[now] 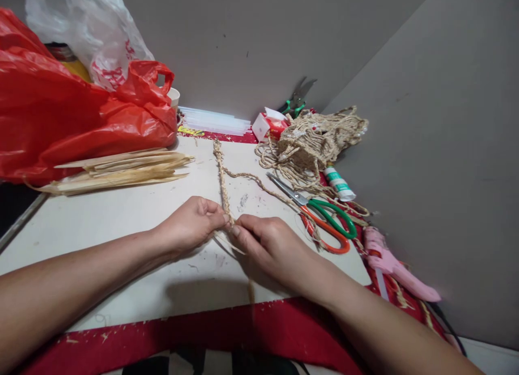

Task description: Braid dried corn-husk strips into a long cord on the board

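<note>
A braided straw cord (222, 183) runs from the far side of the white board (133, 256) down to my hands. My left hand (200, 215) pinches its near end between thumb and fingers. Right beside it, my right hand (265, 239) is closed on the same end, the fingertips of both hands almost touching. Loose pale strands hang below the fingers. A thinner twisted cord (259, 183) branches off the braid towards the right. Scissors (312, 207) with one green and one orange handle lie to the right of my right hand.
Dried husk strips (121, 172) lie at the left, before a red plastic bag (81, 110). A coiled straw rope bundle (320, 137), a pink glue gun (393, 261) and a white-green tube (339, 183) are on the right. Clear glue sticks (214, 120) and pliers (298, 102) lie near the wall.
</note>
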Motion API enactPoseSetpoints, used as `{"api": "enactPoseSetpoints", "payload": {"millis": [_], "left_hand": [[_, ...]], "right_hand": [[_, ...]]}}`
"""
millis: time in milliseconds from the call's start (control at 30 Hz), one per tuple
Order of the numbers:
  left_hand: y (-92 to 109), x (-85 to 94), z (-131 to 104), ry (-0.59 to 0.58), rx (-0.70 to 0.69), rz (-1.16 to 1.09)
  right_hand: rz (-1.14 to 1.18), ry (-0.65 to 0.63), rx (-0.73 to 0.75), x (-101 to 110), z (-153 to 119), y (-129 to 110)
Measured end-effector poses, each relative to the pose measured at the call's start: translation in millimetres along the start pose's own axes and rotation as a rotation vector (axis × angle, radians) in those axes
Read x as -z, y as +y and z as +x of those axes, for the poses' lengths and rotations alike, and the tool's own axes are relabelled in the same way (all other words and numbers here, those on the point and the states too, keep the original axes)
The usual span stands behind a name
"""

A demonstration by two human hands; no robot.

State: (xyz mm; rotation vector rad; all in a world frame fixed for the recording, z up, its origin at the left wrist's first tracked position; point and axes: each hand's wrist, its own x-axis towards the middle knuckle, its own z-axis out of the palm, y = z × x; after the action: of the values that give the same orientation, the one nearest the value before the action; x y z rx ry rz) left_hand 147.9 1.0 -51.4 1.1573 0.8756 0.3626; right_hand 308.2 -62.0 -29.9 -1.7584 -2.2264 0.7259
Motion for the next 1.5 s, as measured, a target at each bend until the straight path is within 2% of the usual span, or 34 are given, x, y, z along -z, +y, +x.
{"api": "enactPoseSetpoints", "payload": {"millis": [167, 333, 433, 500, 567, 600, 700, 733, 767, 800, 900, 967, 1067, 1200, 1300, 1500], "left_hand": [[1.6, -1.0, -3.7, -0.003, 0.027, -0.041], [2.4, -2.7, -4.2, 0.041, -0.019, -0.009], [1.9, -2.2, -3.3, 0.057, -0.015, -0.002], [1.1, -0.2, -2.1, 0.039, 0.002, -0.021], [0.3, 2.9, -0.8, 0.000, 0.018, -0.053], [-0.1, 4.6, -0.1, -0.021, 0.025, -0.069], [-0.2, 8.6, 1.1, -0.066, 0.035, -0.097], [0.0, 9.3, 1.3, -0.077, 0.035, -0.103], [0.3, 9.7, 1.4, -0.087, 0.033, -0.108], [0.6, 9.8, 1.4, -0.095, 0.030, -0.111], [1.2, 9.0, 1.5, -0.101, 0.016, -0.105], [1.1, 8.3, 1.6, -0.088, 0.012, -0.092], [1.0, 7.7, 1.3, -0.084, 0.021, -0.073], [3.4, 8.0, -0.4, -0.130, 0.029, -0.038], [6.6, 10.2, -1.4, -0.173, 0.045, 0.016], [14.8, 26.8, -1.6, -0.153, -0.077, 0.337]], "right_hand": [[-0.190, 0.013, -0.003, -16.6, -1.5, -1.4], [-0.321, -0.021, 0.003, -19.4, -2.3, -6.1], [-0.281, -0.072, 0.100, -11.7, -9.9, -6.0], [-0.192, -0.154, 0.188, 0.2, -17.1, -4.6], [-0.072, -0.194, 0.197, 14.9, -22.0, -2.4], [-0.014, -0.141, 0.156, 21.5, -22.4, -1.1], [0.164, 0.207, -0.005, 30.3, -13.9, 3.7], [0.235, 0.285, -0.031, 28.8, -8.4, 5.3], [0.313, 0.302, -0.038, 25.4, -2.2, 6.8], [0.399, 0.250, -0.037, 20.7, 4.0, 8.2], [0.651, -0.075, -0.050, 4.8, 19.1, 12.7], [0.753, -0.201, -0.080, -2.2, 24.4, 16.1], [0.799, -0.227, -0.123, -4.7, 27.4, 20.6], [0.900, -0.312, -0.149, -3.6, 29.4, 24.0], [0.962, -0.326, -0.167, -4.9, 30.8, 26.5], [1.031, -0.370, -0.179, -6.4, 31.6, 31.7]]}}
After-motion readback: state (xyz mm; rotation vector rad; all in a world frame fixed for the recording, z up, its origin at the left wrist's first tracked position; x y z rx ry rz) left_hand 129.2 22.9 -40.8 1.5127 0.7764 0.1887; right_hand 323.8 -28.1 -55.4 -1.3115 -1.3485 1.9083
